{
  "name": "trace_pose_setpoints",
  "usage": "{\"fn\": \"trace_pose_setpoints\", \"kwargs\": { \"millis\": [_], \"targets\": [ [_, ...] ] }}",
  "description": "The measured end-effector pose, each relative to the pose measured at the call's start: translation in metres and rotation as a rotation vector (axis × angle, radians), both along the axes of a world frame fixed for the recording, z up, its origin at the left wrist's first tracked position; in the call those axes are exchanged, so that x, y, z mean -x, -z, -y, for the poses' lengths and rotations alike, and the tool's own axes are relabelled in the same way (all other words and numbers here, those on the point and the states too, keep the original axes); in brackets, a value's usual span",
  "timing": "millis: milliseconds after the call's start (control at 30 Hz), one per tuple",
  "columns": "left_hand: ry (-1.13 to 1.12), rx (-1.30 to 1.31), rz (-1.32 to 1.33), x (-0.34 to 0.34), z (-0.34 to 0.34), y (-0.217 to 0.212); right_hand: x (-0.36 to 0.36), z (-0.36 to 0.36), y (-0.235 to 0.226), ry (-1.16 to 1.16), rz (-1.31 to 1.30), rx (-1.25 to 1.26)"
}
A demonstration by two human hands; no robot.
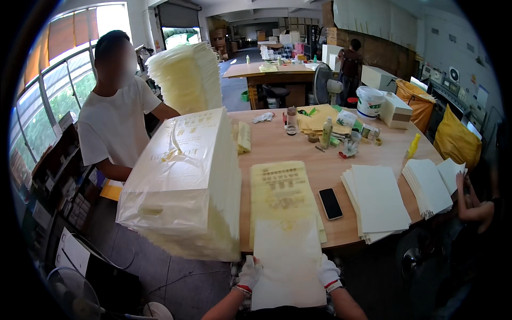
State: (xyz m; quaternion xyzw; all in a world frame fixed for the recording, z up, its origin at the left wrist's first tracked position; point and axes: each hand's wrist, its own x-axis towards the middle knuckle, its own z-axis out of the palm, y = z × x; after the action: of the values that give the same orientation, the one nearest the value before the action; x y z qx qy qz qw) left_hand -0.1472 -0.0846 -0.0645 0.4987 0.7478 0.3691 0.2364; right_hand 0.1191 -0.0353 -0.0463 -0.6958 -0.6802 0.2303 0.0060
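Note:
A pale white sheet (288, 266) hangs over the table's front edge toward me, its far end lying on a yellowish printed plastic bag (278, 184). My left hand (248, 273), in a white glove with a red cuff, is closed on the sheet's left edge. Opposite it, my gloved right hand (329, 273) grips the right edge, fingers partly hidden. More yellowish bags show beneath the printed one. Just right of them lies a black phone (330, 204). To the left rises a tall stack of printed plastic bags (176, 160) with cut-out handles.
White boards (378, 197) and another pile (426, 186) lie right on the wooden table (261, 128). A person (117, 106) stands behind the bag stack; a person's arm (474, 205) reaches in at right. Bottles, a white bucket (369, 101) and a fan (324, 85) are farther back.

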Motion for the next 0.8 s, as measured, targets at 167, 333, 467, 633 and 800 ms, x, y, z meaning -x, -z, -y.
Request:
{"fn": "trace_pose_setpoints", "kwargs": {
  "millis": [167, 333, 467, 633, 800],
  "targets": [
    [0.056, -0.047, 0.068, 0.0, 0.017, 0.005, -0.01, 0.022, 0.021, -0.02, 0.028, -0.011],
    [0.119, 0.032, 0.038, -0.008, 0.051, -0.015, -0.024, 0.061, 0.005, -0.151, -0.028, -0.048],
    [0.344, 0.009, -0.066, -0.006, 0.11, -0.044, -0.045, 0.116, -0.016, -0.39, -0.197, -0.104],
    [0.435, -0.05, -0.05, -0.008, 0.123, -0.05, -0.047, 0.138, -0.035, -0.586, -0.344, -0.209],
    [0.259, -0.177, -0.076, -0.001, 0.114, -0.019, -0.059, 0.091, -0.005, -0.303, -0.211, -0.268]
  ]
}}
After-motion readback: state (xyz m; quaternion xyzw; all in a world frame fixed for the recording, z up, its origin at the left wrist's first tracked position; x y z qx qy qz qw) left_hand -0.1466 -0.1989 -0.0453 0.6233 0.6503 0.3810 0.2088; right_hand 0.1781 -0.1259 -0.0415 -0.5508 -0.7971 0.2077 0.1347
